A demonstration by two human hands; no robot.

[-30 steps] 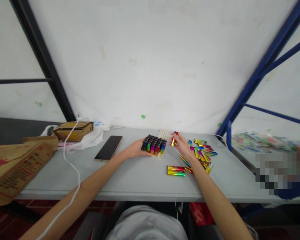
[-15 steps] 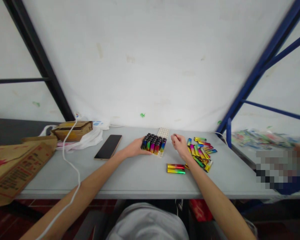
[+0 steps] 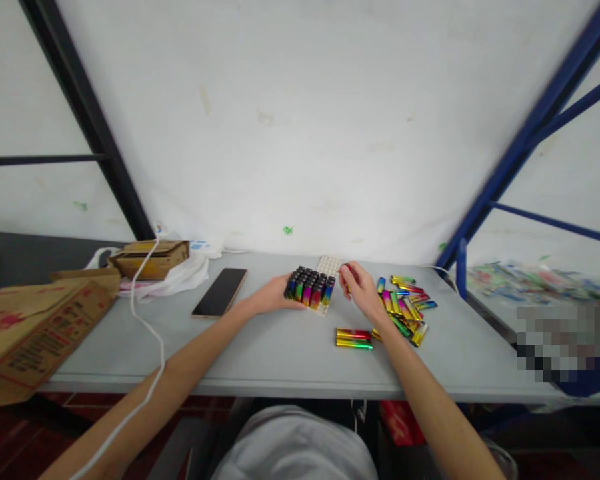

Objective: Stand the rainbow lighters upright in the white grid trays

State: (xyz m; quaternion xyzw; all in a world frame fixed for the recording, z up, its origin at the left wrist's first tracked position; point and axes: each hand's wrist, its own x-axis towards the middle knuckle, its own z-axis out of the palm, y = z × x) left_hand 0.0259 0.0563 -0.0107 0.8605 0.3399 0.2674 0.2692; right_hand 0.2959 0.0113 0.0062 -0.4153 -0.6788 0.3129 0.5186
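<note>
Rows of shiny multicoloured lighters (image 3: 310,290) with black tops stand upright, packed together on a pale tray with rows of small holes (image 3: 329,265). My left hand (image 3: 275,295) is wrapped round the left side of this block, its fingers partly hidden behind it. Just right of the tray, my right hand (image 3: 357,283) is closed in a pinch; a dark reddish end shows at the fingertips, seemingly a lighter, mostly covered by the hand. Beside my right forearm lies a loose pile of lighters (image 3: 405,308). Two more lighters (image 3: 354,339) lie side by side nearer the front edge.
A phone (image 3: 220,292) lies left of my left hand. Further left are a small cardboard box (image 3: 153,259) on white plastic and a larger carton (image 3: 45,333). A white cable (image 3: 147,325) crosses over my left forearm. At right stand a blue frame (image 3: 510,150) and another person.
My right hand has moved slightly left toward the tray and turned, with its fingertips now showing a reddish end. My left hand stays on the block. The whole view has shifted a little.
</note>
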